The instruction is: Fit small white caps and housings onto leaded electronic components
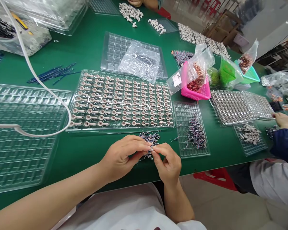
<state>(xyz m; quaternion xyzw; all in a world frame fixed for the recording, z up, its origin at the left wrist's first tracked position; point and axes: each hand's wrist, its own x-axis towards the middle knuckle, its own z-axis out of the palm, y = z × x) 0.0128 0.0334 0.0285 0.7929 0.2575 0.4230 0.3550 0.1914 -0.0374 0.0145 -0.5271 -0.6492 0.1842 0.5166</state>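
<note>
My left hand and my right hand meet at the fingertips, near the table's front edge. Both are closed in a pinch on a small white part, mostly hidden by the fingers. Right behind and under the fingertips lies a pile of thin dark-leaded components with pale ends. Beyond the hands, a clear plastic tray carries rows of small white spoon-shaped parts. To the right, another clear tray bears a heap of similar leaded components.
A white cable loops over an open-celled tray at left. A plastic bag lies on a tray behind. A pink basket holds copper-coloured parts. At right, a co-worker's hand touches a filled tray.
</note>
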